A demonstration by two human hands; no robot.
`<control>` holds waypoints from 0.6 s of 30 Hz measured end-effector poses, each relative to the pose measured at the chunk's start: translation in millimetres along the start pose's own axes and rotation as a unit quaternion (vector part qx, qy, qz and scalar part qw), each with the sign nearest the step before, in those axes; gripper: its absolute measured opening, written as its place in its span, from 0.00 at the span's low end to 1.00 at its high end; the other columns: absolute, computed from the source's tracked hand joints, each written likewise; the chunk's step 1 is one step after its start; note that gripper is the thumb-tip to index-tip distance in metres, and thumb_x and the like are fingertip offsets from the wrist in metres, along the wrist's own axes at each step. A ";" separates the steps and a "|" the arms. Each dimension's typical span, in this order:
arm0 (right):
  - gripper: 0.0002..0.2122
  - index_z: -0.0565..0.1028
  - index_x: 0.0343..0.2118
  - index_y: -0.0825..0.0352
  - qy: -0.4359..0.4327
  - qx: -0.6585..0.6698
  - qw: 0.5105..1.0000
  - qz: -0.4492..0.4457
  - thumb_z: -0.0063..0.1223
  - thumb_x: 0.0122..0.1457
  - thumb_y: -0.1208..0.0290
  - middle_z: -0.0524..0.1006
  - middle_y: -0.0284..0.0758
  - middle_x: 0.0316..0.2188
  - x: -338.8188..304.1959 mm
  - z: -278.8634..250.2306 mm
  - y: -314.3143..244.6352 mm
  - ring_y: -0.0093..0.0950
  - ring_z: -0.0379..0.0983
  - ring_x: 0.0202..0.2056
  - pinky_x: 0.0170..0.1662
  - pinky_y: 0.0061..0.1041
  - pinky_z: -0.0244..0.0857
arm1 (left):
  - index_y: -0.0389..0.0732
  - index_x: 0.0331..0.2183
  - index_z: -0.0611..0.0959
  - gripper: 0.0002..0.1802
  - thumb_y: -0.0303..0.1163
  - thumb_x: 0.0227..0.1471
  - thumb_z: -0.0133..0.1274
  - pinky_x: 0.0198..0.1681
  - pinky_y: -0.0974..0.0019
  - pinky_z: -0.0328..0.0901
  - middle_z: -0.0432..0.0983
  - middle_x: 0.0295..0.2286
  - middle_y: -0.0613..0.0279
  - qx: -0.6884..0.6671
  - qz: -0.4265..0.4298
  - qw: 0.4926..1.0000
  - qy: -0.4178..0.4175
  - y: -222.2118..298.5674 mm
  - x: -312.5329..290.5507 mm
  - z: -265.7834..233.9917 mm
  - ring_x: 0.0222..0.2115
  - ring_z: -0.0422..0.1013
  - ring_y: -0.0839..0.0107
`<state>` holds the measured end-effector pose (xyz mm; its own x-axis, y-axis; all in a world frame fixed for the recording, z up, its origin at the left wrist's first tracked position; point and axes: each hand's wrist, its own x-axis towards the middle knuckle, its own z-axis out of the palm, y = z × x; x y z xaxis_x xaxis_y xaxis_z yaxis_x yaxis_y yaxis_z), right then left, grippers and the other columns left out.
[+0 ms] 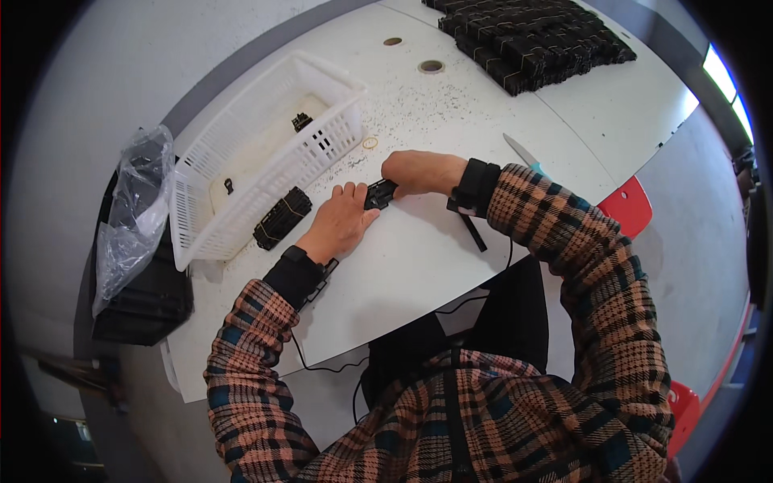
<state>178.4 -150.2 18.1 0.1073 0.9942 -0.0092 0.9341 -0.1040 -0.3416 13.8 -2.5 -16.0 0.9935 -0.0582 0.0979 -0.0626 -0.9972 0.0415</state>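
Observation:
Between my two hands lies a small group of black plastic parts [378,195], low over the white table. My left hand [340,221] grips their left end, its thumb at the near side and its fingertips at the far side. Curled round the right end is my right hand [423,171], whose fingers partly hide the parts. A bundle of similar black parts [283,217], tied with a thin band, rests left of my left hand beside the basket. Under my right wrist a black strip [473,233] lies on the table.
A white slotted basket [354,101] with a few black pieces stands at the left. Many banded black bundles [539,40] are stacked far right. A pointed blade [523,153], a rubber band [370,143], a tape roll [431,67] and scattered black bits lie on the table.

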 end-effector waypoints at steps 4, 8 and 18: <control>0.09 0.78 0.28 0.73 -0.001 0.020 1.000 0.020 0.61 0.46 0.72 0.77 0.47 0.26 -3.8 0.4 -1.7 0.44 0.75 0.33 0.36 0.37 0.68 | 0.31 0.46 0.66 0.25 0.40 0.56 0.51 0.41 0.53 0.64 0.67 0.38 0.43 0.002 0.000 1.000 -0.002 1.2 0.8 -6.3 0.38 0.65 0.47; 0.09 0.78 0.28 0.73 0.012 0.006 1.000 0.012 0.60 0.47 0.73 0.77 0.47 0.27 -4.0 0.1 -4.4 0.43 0.75 0.33 0.37 0.37 0.68 | 0.31 0.51 0.64 0.30 0.42 0.56 0.52 0.42 0.53 0.65 0.67 0.39 0.43 0.000 -0.024 0.999 -0.024 0.6 1.2 -9.1 0.39 0.65 0.47; 0.16 0.76 0.36 0.73 -0.009 -0.003 1.000 0.024 0.62 0.47 0.69 0.77 0.48 0.31 -1.4 1.5 2.0 0.44 0.74 0.38 0.41 0.37 0.67 | 0.35 0.58 0.62 0.42 0.48 0.49 0.59 0.46 0.54 0.64 0.67 0.41 0.45 0.008 -0.062 0.997 -0.036 -8.0 -15.7 -30.8 0.42 0.65 0.48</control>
<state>179.6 -151.8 16.0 0.1453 0.9884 -0.0430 0.9304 -0.1513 -0.3340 -4.2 7.9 12.8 0.9978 0.0624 0.0224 0.0617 -0.9976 0.0326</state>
